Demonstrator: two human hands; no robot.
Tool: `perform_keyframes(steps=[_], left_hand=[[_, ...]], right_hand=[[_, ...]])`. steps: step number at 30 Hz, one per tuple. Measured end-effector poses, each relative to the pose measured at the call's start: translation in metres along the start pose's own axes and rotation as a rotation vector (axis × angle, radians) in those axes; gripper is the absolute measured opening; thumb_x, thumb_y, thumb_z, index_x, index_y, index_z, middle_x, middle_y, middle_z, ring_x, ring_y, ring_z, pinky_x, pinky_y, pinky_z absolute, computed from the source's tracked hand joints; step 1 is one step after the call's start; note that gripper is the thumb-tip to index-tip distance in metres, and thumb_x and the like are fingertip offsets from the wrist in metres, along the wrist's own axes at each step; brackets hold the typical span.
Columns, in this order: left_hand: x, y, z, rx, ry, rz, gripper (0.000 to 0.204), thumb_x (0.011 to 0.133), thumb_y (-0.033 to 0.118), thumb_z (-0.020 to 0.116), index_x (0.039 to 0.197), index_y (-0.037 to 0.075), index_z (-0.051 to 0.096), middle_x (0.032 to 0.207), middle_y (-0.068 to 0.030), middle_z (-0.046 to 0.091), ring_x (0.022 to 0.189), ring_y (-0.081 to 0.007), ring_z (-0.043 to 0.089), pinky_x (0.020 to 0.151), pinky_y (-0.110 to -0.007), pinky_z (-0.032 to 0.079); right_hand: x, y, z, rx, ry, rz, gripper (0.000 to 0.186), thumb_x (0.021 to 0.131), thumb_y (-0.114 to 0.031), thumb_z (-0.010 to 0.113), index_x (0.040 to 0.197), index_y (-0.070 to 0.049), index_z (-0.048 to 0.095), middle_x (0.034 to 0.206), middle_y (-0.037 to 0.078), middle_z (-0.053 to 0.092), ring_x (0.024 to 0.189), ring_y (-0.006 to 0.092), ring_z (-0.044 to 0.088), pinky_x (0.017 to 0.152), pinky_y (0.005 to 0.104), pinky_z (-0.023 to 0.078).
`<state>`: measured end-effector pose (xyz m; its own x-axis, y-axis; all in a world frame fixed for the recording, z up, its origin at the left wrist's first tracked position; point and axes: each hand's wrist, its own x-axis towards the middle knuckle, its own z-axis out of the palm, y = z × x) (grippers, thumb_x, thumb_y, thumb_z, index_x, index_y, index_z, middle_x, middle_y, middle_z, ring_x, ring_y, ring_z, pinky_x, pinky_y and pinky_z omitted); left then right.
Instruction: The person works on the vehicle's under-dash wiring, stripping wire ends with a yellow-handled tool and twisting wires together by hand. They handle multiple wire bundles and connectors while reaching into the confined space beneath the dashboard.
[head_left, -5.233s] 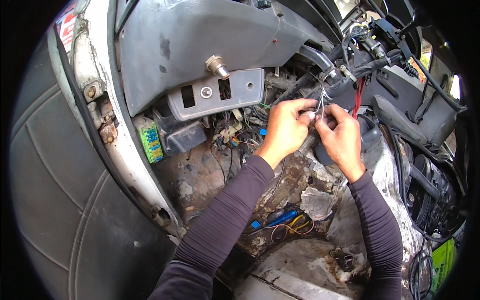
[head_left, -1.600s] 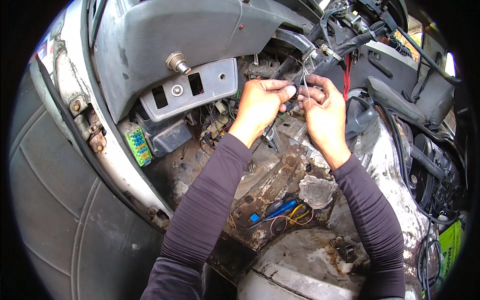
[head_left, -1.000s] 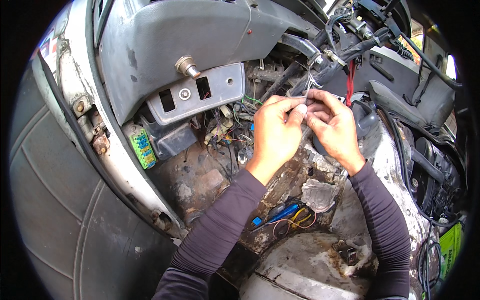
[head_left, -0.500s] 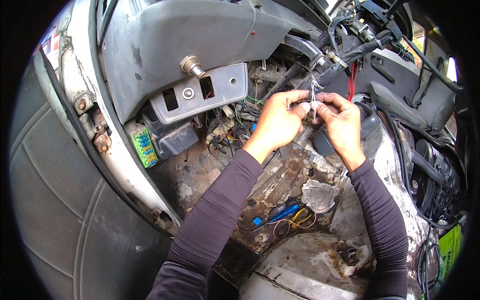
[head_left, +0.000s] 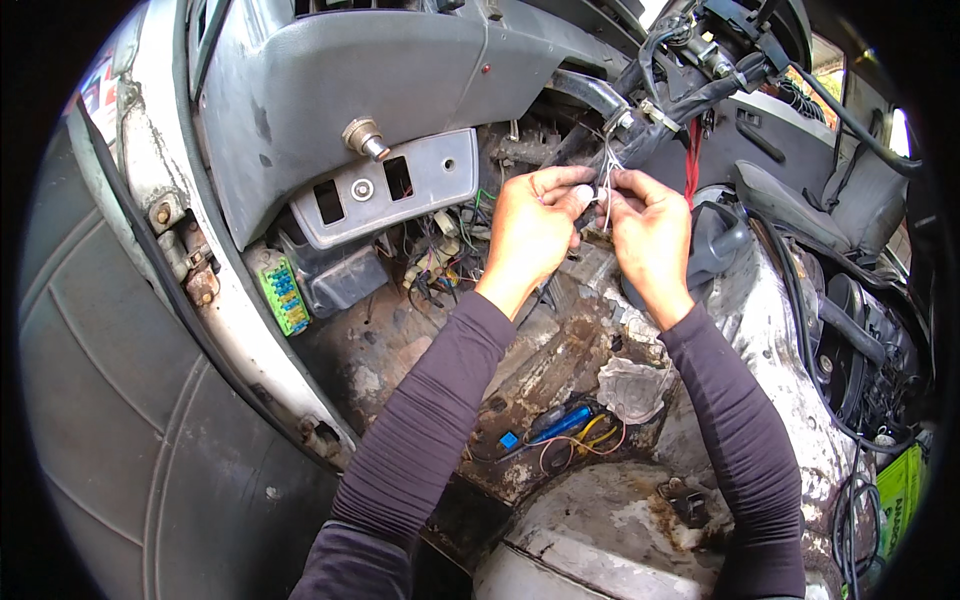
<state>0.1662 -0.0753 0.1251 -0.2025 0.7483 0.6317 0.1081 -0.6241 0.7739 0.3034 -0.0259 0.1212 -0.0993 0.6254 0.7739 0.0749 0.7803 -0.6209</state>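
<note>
Thin white wires (head_left: 609, 160) hang down from the steering column area, and both my hands meet at their lower ends. My left hand (head_left: 535, 222) pinches a wire between thumb and forefinger. Close beside it, my right hand (head_left: 645, 228) is closed on the white wires too, thumb tip nearly touching the left thumb. The exact wire ends are partly hidden by the fingertips. Just right of my right hand hang red wires (head_left: 693, 165). Behind and left of my left hand is a tangle of loose wires and connectors (head_left: 437, 262).
A grey switch panel (head_left: 430, 180) hangs below the dashboard (head_left: 350, 75). To its left is a green fuse box (head_left: 283, 292). On the worn floor lie a blue-handled tool (head_left: 560, 425), a yellow-handled tool (head_left: 597, 436) and a blue relay-like cube (head_left: 508, 440). Black cables (head_left: 853, 525) hang at right.
My hands, still pinching the white wires, appear slightly further left and a little higher. The whole view has shifted slightly too. The right fingers have shifted their grip around the wires.
</note>
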Motion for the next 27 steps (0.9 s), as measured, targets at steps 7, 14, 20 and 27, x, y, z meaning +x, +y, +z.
perform_keyframes(steps=[7,14,20,27], left_hand=[[-0.002,-0.005,-0.002,0.495,0.158,0.193,0.018,0.097,0.006,0.069,0.112,-0.003,0.074,0.085,-0.0098,0.075,0.059,-0.007,0.058,0.057,-0.028,0.048],[-0.03,-0.011,0.005,0.655,0.272,0.519,0.014,0.094,0.007,0.07,0.103,-0.004,0.072,0.087,-0.0131,0.068,0.063,-0.0164,0.057,0.062,-0.033,0.047],[-0.031,-0.009,0.009,0.385,0.138,0.452,0.021,0.098,0.008,0.069,0.115,-0.002,0.075,0.091,-0.0058,0.072,0.064,-0.0094,0.056,0.061,-0.029,0.048],[-0.035,0.005,-0.003,0.099,0.056,0.088,0.026,0.101,0.005,0.063,0.124,-0.003,0.074,0.092,-0.0034,0.075,0.059,-0.0051,0.055,0.055,-0.024,0.047]], right_hand=[[-0.01,0.001,0.0,0.38,-0.108,0.122,0.027,0.09,0.01,0.059,0.116,0.01,0.064,0.101,0.013,0.072,0.086,0.0142,0.07,0.077,0.0288,0.058],[-0.011,0.004,-0.012,0.383,-0.252,0.089,0.03,0.089,0.011,0.064,0.118,0.008,0.06,0.109,0.011,0.067,0.099,0.0143,0.069,0.084,0.0278,0.059],[-0.018,0.007,-0.018,0.178,-0.187,-0.14,0.029,0.091,0.008,0.07,0.119,0.008,0.066,0.106,0.009,0.071,0.091,0.0127,0.07,0.083,0.0271,0.06],[-0.007,0.014,-0.02,0.36,-0.199,0.028,0.018,0.096,0.0,0.071,0.113,0.006,0.072,0.098,0.008,0.076,0.078,0.01,0.07,0.071,0.0257,0.059]])
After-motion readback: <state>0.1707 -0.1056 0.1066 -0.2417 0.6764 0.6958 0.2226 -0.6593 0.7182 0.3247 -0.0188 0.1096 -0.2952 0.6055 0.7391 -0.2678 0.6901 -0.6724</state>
